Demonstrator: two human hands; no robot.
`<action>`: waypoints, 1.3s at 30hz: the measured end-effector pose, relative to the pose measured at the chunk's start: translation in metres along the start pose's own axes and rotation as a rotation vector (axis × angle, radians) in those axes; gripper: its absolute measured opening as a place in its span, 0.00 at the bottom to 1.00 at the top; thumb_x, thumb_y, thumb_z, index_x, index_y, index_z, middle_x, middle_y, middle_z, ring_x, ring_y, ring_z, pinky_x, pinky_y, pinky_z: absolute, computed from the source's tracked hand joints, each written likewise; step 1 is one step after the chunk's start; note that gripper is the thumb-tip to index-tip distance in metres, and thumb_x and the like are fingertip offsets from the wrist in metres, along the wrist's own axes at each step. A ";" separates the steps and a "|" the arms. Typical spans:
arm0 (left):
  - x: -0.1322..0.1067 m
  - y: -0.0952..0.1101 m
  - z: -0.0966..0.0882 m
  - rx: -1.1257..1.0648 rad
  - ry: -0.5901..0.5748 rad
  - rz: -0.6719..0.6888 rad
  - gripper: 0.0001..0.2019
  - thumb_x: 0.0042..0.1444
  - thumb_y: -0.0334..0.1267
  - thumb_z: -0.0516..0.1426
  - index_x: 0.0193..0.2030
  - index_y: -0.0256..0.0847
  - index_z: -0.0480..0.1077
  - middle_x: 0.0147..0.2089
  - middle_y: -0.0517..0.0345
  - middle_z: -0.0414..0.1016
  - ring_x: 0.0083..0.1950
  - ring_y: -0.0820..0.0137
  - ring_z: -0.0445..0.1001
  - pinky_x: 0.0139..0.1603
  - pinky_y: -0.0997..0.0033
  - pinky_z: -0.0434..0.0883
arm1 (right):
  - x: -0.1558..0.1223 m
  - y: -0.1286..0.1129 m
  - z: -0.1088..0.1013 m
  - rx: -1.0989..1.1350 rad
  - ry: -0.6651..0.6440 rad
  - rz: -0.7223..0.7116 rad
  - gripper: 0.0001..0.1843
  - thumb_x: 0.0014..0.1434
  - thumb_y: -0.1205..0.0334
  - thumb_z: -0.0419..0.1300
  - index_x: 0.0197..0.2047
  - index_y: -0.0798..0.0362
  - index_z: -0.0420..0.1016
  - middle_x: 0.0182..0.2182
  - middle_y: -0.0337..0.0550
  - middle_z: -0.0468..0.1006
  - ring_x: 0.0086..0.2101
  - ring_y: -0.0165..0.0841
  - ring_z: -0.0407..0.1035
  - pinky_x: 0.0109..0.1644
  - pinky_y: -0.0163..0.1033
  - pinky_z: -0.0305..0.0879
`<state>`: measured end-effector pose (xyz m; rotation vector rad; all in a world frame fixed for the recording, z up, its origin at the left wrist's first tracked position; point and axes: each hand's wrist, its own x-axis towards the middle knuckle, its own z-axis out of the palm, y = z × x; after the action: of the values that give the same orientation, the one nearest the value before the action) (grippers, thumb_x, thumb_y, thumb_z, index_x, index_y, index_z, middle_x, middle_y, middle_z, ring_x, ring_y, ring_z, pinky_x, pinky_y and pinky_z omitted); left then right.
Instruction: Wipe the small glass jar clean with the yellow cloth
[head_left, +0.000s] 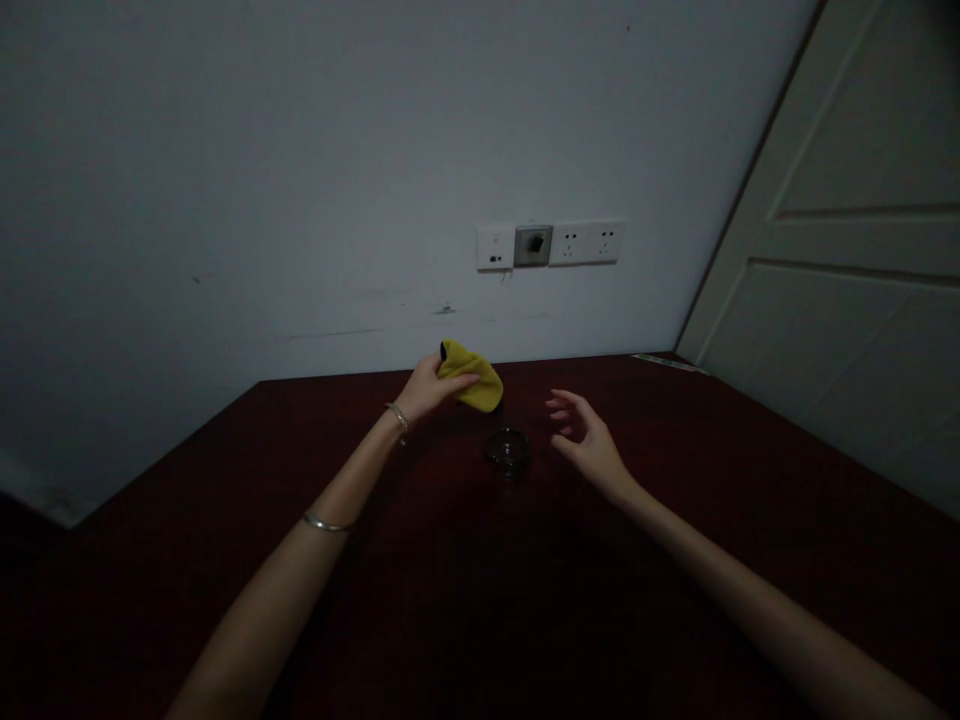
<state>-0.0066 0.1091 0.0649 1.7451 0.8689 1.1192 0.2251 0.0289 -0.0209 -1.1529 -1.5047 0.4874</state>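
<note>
In the head view, a dark reddish-brown table stands with its far edge along a pale, scuffed wall. A small, round, clear glass dish, perhaps an ashtray, sits on the tabletop between the two hands, below and slightly to the right of a soft yellow cloth with a dark edge. The dish's place in the middle probably leaves it within easy reach from either side. The cloth is bunched and held up at one side, seemingly so that its loose part can hang free beyond the fingers; whether its lower edge brushes the table is too dim to tell.

The left hand, with a thin silver bracelet at its wrist, is closed around the cloth, the thumb laid over the near face and the other fingers mostly hidden behind. The right hand is partly open, fingers loosely curled and thumb apart from them; it holds nothing and hovers to the right of the dish without touching it.

Behind, a row of white and grey wall sockets is set above the table, and a pale panelled door stands at the right.
</note>
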 end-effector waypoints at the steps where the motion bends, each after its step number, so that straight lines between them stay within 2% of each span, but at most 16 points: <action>1: 0.008 -0.003 -0.002 0.130 -0.057 0.056 0.18 0.45 0.38 0.64 0.42 0.31 0.71 0.47 0.44 0.76 0.46 0.63 0.75 0.50 0.61 0.70 | -0.003 0.007 0.000 -0.029 -0.033 0.025 0.33 0.47 0.65 0.58 0.58 0.51 0.60 0.50 0.52 0.70 0.45 0.39 0.68 0.43 0.45 0.67; 3: 0.023 -0.011 0.001 0.400 -0.196 0.140 0.14 0.50 0.36 0.59 0.43 0.32 0.69 0.46 0.46 0.76 0.45 0.65 0.74 0.49 0.62 0.70 | -0.008 0.017 0.004 -0.089 -0.105 0.063 0.38 0.44 0.64 0.61 0.60 0.53 0.58 0.53 0.55 0.70 0.48 0.42 0.68 0.44 0.46 0.68; 6: 0.040 -0.026 0.015 0.496 -0.340 0.149 0.10 0.46 0.28 0.58 0.38 0.34 0.71 0.40 0.51 0.77 0.41 0.67 0.74 0.46 0.65 0.70 | -0.014 0.024 0.014 -0.202 -0.178 0.090 0.44 0.39 0.60 0.66 0.60 0.59 0.60 0.55 0.60 0.68 0.54 0.48 0.63 0.54 0.52 0.62; 9: 0.047 -0.037 0.029 0.572 -0.448 0.156 0.10 0.42 0.24 0.58 0.34 0.36 0.71 0.37 0.55 0.77 0.40 0.66 0.74 0.45 0.67 0.69 | -0.017 0.024 0.021 -0.318 -0.209 0.102 0.47 0.37 0.51 0.70 0.58 0.61 0.63 0.54 0.62 0.68 0.55 0.53 0.61 0.57 0.54 0.59; 17: 0.042 -0.037 0.048 0.644 -0.658 0.142 0.13 0.41 0.25 0.58 0.37 0.37 0.71 0.38 0.57 0.76 0.41 0.67 0.72 0.44 0.70 0.66 | -0.026 0.021 0.027 -0.517 -0.218 0.064 0.38 0.42 0.44 0.68 0.52 0.57 0.68 0.47 0.55 0.74 0.49 0.50 0.65 0.51 0.52 0.62; 21: 0.045 -0.041 0.051 0.620 -0.699 0.088 0.18 0.39 0.25 0.59 0.41 0.36 0.70 0.38 0.56 0.75 0.40 0.67 0.71 0.42 0.71 0.65 | -0.027 0.020 0.029 -0.577 -0.214 0.044 0.36 0.43 0.42 0.67 0.50 0.56 0.69 0.45 0.54 0.74 0.49 0.50 0.66 0.50 0.52 0.62; 27: 0.059 -0.052 0.050 0.486 -0.722 -0.031 0.17 0.42 0.32 0.61 0.42 0.33 0.71 0.38 0.54 0.74 0.37 0.69 0.71 0.37 0.72 0.66 | -0.028 0.023 0.029 -0.629 -0.208 0.025 0.36 0.45 0.42 0.66 0.51 0.57 0.69 0.46 0.54 0.74 0.48 0.49 0.66 0.50 0.51 0.62; 33: 0.056 -0.057 0.049 0.355 -0.751 -0.109 0.15 0.44 0.43 0.62 0.37 0.34 0.75 0.31 0.56 0.75 0.30 0.72 0.69 0.33 0.72 0.64 | -0.028 0.025 0.028 -0.647 -0.212 0.011 0.35 0.46 0.40 0.65 0.51 0.56 0.69 0.46 0.54 0.75 0.48 0.49 0.66 0.48 0.50 0.64; 39: 0.047 -0.058 0.045 0.316 -0.735 -0.098 0.13 0.45 0.45 0.63 0.34 0.37 0.77 0.25 0.61 0.72 0.27 0.76 0.64 0.29 0.75 0.58 | -0.028 0.023 0.028 -0.656 -0.213 0.002 0.34 0.47 0.40 0.64 0.51 0.55 0.70 0.46 0.54 0.75 0.48 0.49 0.67 0.48 0.50 0.64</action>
<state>0.0464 0.1595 0.0169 2.1260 0.6678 0.2198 0.2058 0.0229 -0.0625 -1.6407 -1.9218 0.1090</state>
